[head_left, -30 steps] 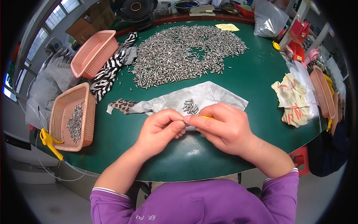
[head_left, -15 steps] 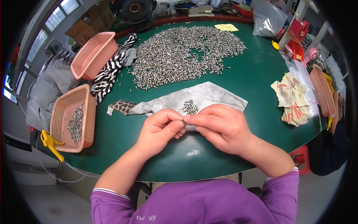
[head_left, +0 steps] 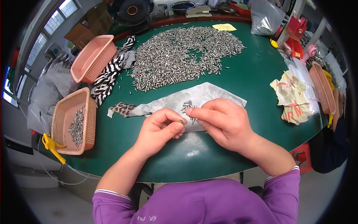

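My left hand [head_left: 161, 128] is closed in a pinch, with the end of a small metal pin [head_left: 181, 121] showing between thumb and forefinger. Just to its right, my right hand [head_left: 223, 121] has its fingers drawn together over a small heap of metal pins [head_left: 187, 105]; whether a pin is between those fingertips is hidden. Under the heap lies a pale grey cloth [head_left: 220, 95], with a leopard-print piece [head_left: 123, 109] at its left end. Farther back, a broad pile of short silvery pins [head_left: 175, 56] covers much of the green table [head_left: 257, 89].
At left stand a pink basket holding pins [head_left: 90, 123], another pink basket [head_left: 93, 61], zebra-striped cloth [head_left: 108, 80] and a yellow air gun [head_left: 52, 147]. Crumpled cream cloth [head_left: 289, 91] lies at right. A clear bag of parts [head_left: 263, 24] and a black fan [head_left: 133, 13] stand behind.
My right fingertips have come away from the left hand's pinch and moved slightly right and up, over the small heap. The left hand stays nearly in place, still pinching.
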Available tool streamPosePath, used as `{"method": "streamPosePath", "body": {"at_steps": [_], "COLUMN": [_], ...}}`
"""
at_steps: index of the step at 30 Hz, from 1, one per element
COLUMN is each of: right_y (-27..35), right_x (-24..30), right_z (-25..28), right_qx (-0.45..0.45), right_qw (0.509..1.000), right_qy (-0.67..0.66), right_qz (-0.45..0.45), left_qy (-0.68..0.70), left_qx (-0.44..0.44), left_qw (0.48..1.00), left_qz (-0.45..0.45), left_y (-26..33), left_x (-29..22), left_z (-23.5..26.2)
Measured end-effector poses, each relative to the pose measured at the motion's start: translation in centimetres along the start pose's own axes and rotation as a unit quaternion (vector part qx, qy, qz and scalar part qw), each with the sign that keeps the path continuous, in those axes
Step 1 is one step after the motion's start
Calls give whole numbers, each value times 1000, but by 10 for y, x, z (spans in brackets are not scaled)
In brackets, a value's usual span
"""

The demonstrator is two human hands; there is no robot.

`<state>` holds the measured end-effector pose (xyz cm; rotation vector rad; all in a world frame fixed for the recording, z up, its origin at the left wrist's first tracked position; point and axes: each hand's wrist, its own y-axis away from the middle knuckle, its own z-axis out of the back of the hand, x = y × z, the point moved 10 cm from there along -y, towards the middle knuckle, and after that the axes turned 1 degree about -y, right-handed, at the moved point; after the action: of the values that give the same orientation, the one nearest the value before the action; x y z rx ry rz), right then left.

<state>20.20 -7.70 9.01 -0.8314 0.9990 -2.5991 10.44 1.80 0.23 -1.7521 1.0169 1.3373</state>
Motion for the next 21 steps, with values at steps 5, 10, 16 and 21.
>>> {"method": "streamPosePath", "body": {"at_steps": [5,10,16,21], "right_y": [1,1,2,2], "right_x": [2,2,3,4], "right_z": [-5,-7,-10,-10], "right_qx": [20,25,34,27], "right_qw": [999,998,998,999], "right_qy": [-38,-54,-45,-33], "right_qz": [-14,-14,-15,-11], "left_qy": [-12,-22,-28,-22], "left_qx": [-45,-66,-73,-74], "left_qw": [999,997,996,996], "left_qz": [-23,-30,-36,-40], "left_y": [2,2,3,2], "left_x": [-5,-5,-6,-5], "left_z": [8,10,11,11]}}
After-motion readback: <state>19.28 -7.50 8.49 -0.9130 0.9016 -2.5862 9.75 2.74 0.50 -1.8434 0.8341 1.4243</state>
